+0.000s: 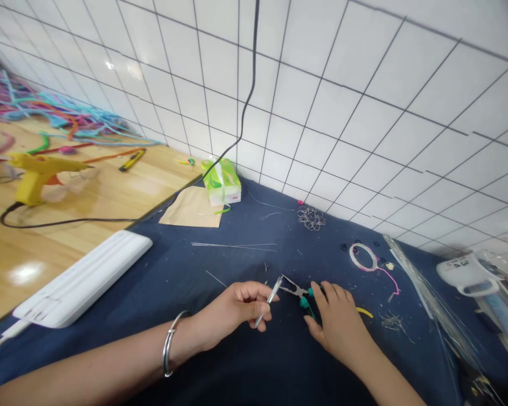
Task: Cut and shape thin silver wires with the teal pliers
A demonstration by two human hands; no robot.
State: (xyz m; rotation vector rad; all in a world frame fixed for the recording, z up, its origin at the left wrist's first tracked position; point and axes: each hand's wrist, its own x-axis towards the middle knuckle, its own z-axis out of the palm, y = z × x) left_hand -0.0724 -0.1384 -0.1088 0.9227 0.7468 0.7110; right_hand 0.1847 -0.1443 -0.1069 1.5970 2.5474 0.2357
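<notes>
Between the thumb and fingers of my left hand [248, 307] is a small bundle of short metal wires [274, 294], tilted up to the right. My right hand [336, 318] is wrapped round the green handles of a pair of pliers [295, 289]. The jaws of the pliers are spread and lie close to the upper end of the bundle; I cannot tell whether they touch it. Beyond my hands, a few long straight wires [232, 246] lie flat on the dark blue cloth [173, 282]. My right palm hides part of the handles.
A white power bank [88, 276] lies at left, near a yellow glue gun [34, 172]. Along the wall are a tissue pack [222, 180] and looped wire [311, 217]. A wire coil [363, 257], long wires [432, 299] and a white mug [469, 273] are at right.
</notes>
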